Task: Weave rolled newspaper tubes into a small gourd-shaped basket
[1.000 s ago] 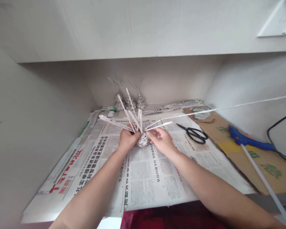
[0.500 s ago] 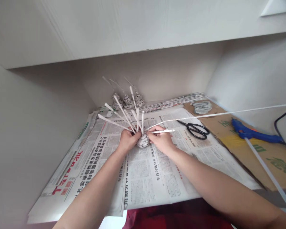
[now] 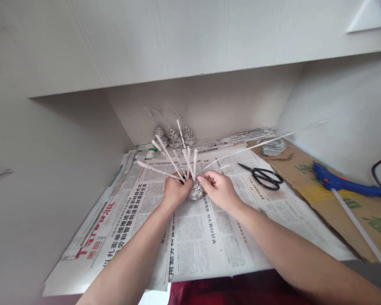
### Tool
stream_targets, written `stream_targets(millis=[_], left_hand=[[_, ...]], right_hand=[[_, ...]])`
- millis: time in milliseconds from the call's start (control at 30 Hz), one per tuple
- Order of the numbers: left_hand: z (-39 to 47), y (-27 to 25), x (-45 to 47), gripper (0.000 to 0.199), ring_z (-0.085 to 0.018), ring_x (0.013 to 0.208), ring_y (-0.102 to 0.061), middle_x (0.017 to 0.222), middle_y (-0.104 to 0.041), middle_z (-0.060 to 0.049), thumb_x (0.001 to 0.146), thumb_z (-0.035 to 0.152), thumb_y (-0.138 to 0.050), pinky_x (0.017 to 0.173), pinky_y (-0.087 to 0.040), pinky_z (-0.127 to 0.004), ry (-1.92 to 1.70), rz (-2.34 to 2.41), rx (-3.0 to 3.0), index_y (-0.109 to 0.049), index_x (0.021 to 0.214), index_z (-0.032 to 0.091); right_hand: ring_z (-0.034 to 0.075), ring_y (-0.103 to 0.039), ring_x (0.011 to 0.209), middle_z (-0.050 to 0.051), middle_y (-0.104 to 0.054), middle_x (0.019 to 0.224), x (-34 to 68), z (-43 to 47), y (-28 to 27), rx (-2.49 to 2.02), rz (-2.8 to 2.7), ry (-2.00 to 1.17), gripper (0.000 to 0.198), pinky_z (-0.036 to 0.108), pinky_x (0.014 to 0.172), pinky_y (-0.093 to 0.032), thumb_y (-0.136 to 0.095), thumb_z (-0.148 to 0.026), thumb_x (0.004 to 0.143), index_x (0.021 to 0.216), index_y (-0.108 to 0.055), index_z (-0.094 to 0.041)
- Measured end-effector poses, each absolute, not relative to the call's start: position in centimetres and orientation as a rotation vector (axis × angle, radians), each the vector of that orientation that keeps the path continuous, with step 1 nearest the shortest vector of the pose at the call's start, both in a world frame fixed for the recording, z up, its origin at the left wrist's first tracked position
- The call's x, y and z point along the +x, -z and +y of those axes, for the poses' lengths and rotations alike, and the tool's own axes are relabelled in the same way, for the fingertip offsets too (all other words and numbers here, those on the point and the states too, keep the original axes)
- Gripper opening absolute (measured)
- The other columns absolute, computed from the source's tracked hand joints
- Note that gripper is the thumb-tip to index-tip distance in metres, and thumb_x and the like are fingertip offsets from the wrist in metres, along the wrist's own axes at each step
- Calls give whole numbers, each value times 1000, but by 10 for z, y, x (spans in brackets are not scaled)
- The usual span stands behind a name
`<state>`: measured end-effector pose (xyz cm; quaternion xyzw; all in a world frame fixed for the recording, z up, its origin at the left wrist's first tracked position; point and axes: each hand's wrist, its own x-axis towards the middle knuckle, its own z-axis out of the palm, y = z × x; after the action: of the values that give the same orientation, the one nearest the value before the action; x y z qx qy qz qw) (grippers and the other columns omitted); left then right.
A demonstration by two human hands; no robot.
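A small woven paper basket, round at the bottom, sits between my hands above the newspaper. Several rolled-paper sticks fan up and outward from its rim. My left hand is closed on its left side, thumb against the bases of the sticks. On the right, my right hand pinches a rolled-paper strip at the rim, its fingers partly hiding the weave. From that spot a long thin paper strand runs out to the upper right, its far end blurred.
Newspaper sheets cover the work surface. Black-handled scissors lie to the right, beside cardboard bearing a blue glue gun. Several small woven pieces and a bundle of paper rolls rest at the back, under a low overhang.
The strip that stuck out to the right over my right hand is now mostly hidden by it. The long strand's far end has swung and blurred. The whole view has shifted slightly.
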<state>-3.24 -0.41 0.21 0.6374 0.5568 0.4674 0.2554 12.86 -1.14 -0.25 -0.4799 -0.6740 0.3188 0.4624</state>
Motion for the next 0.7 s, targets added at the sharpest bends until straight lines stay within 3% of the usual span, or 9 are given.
stream_targets(millis=[67,167,467,700], left_hand=[[-6,-2,-30,17,-19,73,-68,77,-73,-2,73,20,-59,66,-49,-25,-1273,1471,1744,-72,82,17],[-7,-4,-28,19,-19,75,-68,80,-74,-2,72,19,-59,68,-50,-25,-1257,1406,1743,-72,85,16],[-6,0,-31,18,-21,79,-68,82,-73,-5,73,21,-60,72,-52,-28,-1258,1358,1682,-70,87,15],[-8,-6,-30,21,-21,81,-68,81,-73,-4,72,19,-57,77,-52,-29,-1178,1374,1715,-72,87,16]], right_hand=[[16,-62,68,2,-68,80,127,-14,-1,-1074,-1720,-648,14,26,63,-47,-55,-28,85,95,-64,-22],[16,-62,81,4,-67,92,126,-13,-1,-988,-1788,-621,22,28,75,-48,-52,-15,83,99,-65,-23],[14,-61,69,1,-67,82,126,-12,1,-1023,-1733,-714,8,26,65,-49,-62,-24,79,86,-65,-21],[15,-59,64,2,-64,74,123,-18,0,-1129,-1779,-549,8,26,63,-47,-57,-20,78,85,-60,-20]])
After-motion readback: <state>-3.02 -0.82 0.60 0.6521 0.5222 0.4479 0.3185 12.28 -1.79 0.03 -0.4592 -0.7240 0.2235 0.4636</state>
